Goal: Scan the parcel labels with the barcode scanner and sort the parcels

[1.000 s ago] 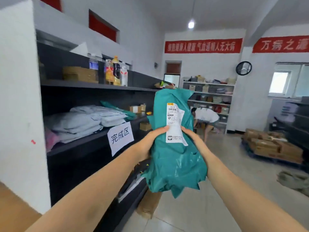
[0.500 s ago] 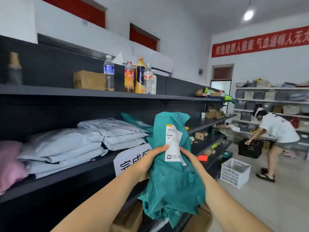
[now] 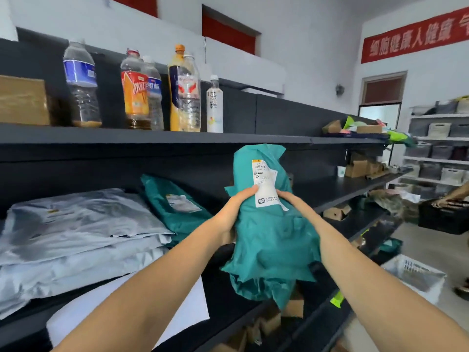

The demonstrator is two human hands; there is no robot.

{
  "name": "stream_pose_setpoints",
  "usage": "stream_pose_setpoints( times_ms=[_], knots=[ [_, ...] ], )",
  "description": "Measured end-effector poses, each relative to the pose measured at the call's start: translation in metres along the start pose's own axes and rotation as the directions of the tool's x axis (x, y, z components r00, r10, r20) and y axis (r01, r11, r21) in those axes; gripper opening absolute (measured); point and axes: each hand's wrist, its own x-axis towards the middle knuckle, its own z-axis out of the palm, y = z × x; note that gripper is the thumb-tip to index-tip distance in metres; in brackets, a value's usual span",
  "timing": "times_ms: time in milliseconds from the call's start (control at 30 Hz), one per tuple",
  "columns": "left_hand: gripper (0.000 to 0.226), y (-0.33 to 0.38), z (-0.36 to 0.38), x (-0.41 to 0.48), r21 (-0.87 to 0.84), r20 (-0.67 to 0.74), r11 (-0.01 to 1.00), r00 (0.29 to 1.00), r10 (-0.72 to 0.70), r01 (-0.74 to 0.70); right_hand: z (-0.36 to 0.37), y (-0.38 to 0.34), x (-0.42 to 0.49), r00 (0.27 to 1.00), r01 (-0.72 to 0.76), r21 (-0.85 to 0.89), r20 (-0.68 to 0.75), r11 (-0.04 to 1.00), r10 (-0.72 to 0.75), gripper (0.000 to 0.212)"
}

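swung round to face the shelf (image 3: 330,190), gripping the teal parcel (image 3: 269,235) with left hand (image 3: 234,210) and right hand (image 3: 293,203) alike; likely ready for shelving.

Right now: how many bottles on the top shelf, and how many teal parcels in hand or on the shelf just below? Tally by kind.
Bottles: 6, all standing on the top shelf
Teal parcels: 2, the held parcel gripped by the left hand and right hand, the shelved parcel lying on the middle shelf
Total: 8
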Motion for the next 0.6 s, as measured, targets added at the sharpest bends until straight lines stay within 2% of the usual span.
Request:
stream_pose_setpoints(
  times_ms=[33, 133, 200, 233, 300, 367, 433, 467, 500, 533, 600],
  knots=[
    [0.056, 0.0, -0.001, 0.021, -0.013, -0.036, 1.0, 0.999, -0.001, 0.0, -0.006, 0.009, 0.027, 0.998, -0.01, 0.034, 0.056, 0.999, 0.008, 0.043],
    [0.06, 0.002, -0.005, 0.072, -0.051, -0.134, 0.999, 0.991, -0.023, 0.016, -0.018, 0.019, 0.094, 0.987, 0.012, -0.036, 0.159, 0.999, -0.006, 0.042],
    [0.058, 0.008, -0.012, 0.102, -0.084, -0.197, 0.996, 0.979, -0.044, 0.028, -0.017, 0.025, 0.13, 0.978, 0.132, -0.155, 0.182, 0.979, -0.103, 0.04],
    [0.056, 0.011, -0.018, 0.115, -0.087, -0.235, 0.996, 0.971, -0.04, 0.02, -0.016, 0.031, 0.15, 0.952, 0.182, -0.14, 0.271, 0.973, -0.139, 0.04],
    [0.051, 0.019, -0.03, 0.138, -0.072, -0.305, 0.997, 0.952, -0.004, -0.019, 0.001, 0.022, 0.185, 0.93, 0.13, -0.081, 0.357, 0.988, -0.093, 0.042],
    [0.047, 0.026, -0.044, 0.156, -0.062, -0.353, 0.998, 0.935, 0.007, -0.031, 0.014, 0.018, 0.213, 0.927, -0.047, 0.021, 0.372, 0.999, 0.035, 0.042],
    [0.044, 0.034, -0.062, 0.169, -0.029, -0.4, 0.999, 0.917, 0.006, -0.019, 0.029, 0.02, 0.236, 0.88, -0.251, 0.126, 0.442, 0.96, 0.173, 0.041],
    [0.042, 0.037, -0.073, 0.175, -0.003, -0.412, 1.0, 0.911, 0.005, -0.007, 0.038, 0.026, 0.244, 0.877, -0.157, 0.102, 0.472, 0.982, 0.091, 0.035],
    [0.042, 0.04, -0.082, 0.18, 0.022, -0.43, 1.0, 0.903, -0.006, 0.017, 0.046, 0.03, 0.251, 0.866, -0.138, 0.094, 0.495, 0.986, 0.074, 0.028],
    [0.045, 0.043, -0.093, 0.184, 0.033, -0.437, 0.999, 0.899, -0.025, 0.044, 0.054, 0.034, 0.262, 0.887, -0.054, 0.029, 0.461, 0.998, 0.035, 0.03],
    [0.049, 0.045, -0.113, 0.193, 0.034, -0.475, 0.995, 0.877, -0.071, 0.099, 0.074, 0.038, 0.28, 0.837, -0.157, 0.124, 0.543, 0.98, 0.066, 0.038]
  ],
)
